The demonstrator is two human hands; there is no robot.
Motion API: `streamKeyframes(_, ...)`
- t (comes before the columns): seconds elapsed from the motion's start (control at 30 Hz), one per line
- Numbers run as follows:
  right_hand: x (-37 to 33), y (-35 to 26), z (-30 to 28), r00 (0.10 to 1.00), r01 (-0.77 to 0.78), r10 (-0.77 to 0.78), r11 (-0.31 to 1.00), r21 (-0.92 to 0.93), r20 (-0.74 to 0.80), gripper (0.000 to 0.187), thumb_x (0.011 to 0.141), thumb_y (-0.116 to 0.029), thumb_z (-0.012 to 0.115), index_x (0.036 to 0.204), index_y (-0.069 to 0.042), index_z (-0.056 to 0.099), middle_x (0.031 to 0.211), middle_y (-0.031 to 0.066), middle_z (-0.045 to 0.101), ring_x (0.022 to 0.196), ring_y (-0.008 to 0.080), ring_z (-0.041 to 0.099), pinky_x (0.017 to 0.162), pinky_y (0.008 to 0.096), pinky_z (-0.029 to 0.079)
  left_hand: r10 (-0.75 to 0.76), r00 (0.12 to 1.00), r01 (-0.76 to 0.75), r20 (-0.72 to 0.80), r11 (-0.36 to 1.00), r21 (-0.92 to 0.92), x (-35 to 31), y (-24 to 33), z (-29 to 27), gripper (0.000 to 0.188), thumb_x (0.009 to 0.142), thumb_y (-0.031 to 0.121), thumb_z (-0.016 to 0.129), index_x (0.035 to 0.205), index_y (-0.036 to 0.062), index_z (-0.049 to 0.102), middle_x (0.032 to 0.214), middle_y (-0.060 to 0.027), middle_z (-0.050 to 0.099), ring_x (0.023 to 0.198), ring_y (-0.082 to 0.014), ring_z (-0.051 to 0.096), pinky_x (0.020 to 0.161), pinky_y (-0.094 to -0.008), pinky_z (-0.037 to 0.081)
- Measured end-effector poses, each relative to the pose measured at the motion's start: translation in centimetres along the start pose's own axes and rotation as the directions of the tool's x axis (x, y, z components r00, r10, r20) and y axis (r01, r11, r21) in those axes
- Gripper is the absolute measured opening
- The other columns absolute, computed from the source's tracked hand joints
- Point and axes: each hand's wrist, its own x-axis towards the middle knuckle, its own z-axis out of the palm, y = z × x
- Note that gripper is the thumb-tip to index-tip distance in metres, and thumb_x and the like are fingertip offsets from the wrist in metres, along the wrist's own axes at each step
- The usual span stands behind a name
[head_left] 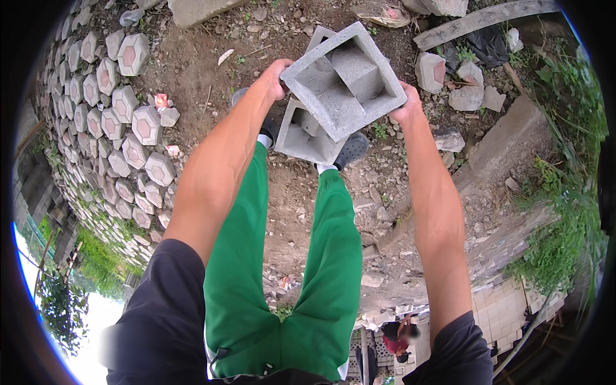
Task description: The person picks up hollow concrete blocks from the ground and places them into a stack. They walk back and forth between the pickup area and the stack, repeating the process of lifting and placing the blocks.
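Note:
I hold a grey hollow concrete block (343, 80) in the air in front of me, above my feet. My left hand (277, 76) grips its left edge and my right hand (408, 108) grips its right edge. The block is square with an open cavity and an inner diagonal web. A second similar grey block (301, 135) sits just below it on the dirt, partly hidden by the held one. My green trouser legs and dark shoes stand right behind that lower block.
Rows of hexagonal grey paving blocks with pink tops (122, 128) are stacked at the left. Loose broken concrete pieces (449, 83) and a wooden plank (481, 22) lie at the upper right. A concrete ledge (507, 141) borders weeds at right. Another person (398, 337) is far below.

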Motion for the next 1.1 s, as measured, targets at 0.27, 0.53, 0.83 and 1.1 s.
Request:
streamKeyframes(0.27, -19.7, 5.6, 2.3, 0.998, 0.027, -0.031, 0.997, -0.072, -0.052, 0.03, 0.089, -0.019, 0.054, 0.112, -0.001, 0.058, 0.102, 0.0128, 0.065, 0.09, 0.0245, 0.062, 0.085, 0.0381, 0.049, 0.053, 0.993, -0.027, 0.102, 0.971, -0.238, -23.8, -3.8, -1.3, 0.027, 0.08, 0.025, 0.054, 0.091, 0.002, 0.062, 0.086, -0.0124, 0.067, 0.077, -0.0255, 0.064, 0.078, -0.04, 0.052)
streamKeyframes(0.53, -35.5, 16.7, 3.7, 0.999, -0.007, -0.007, 0.969, 0.248, 0.053, 0.064, 0.083, -0.056, 0.05, 0.112, 0.0, 0.062, 0.114, 0.0171, 0.062, 0.103, 0.0344, 0.057, 0.095, 0.0409, 0.042, 0.055, 0.995, -0.025, 0.08, 0.941, -0.338, -43.5, -12.7, -8.4, 0.045, 0.08, 0.035, 0.057, 0.108, 0.0004, 0.06, 0.1, -0.016, 0.066, 0.085, -0.0296, 0.064, 0.079, -0.0409, 0.05)
streamKeyframes(0.83, -46.2, 16.6, 16.1, 0.994, 0.066, -0.049, 0.983, -0.17, 0.099, 0.022, 0.079, -0.029, 0.053, 0.071, -0.01, 0.059, 0.071, 0.0067, 0.062, 0.065, 0.0217, 0.057, 0.066, 0.0354, 0.047, 0.147, 0.896, -0.033, 0.42, 0.963, -0.266, -57.5, -13.0, -15.4, 0.069, 0.092, 0.061, 0.037, 0.119, 0.0003, 0.054, 0.116, -0.0163, 0.062, 0.101, -0.0261, 0.062, 0.093, -0.0371, 0.046)
streamKeyframes(1.1, -46.5, 21.5, 28.7, 0.984, 0.033, 0.104, 0.684, -0.729, 0.143, 0.042, 0.078, -0.041, 0.05, 0.094, -0.004, 0.063, 0.089, 0.0104, 0.065, 0.081, 0.0248, 0.06, 0.077, 0.0376, 0.047, 0.517, 0.852, -0.456, 0.085, 0.811, -0.367, -59.6, -10.7, -17.1, 0.068, 0.096, 0.057, 0.028, 0.139, 0.0047, 0.042, 0.139, -0.0082, 0.046, 0.125, -0.0222, 0.045, 0.107, -0.0352, 0.032)
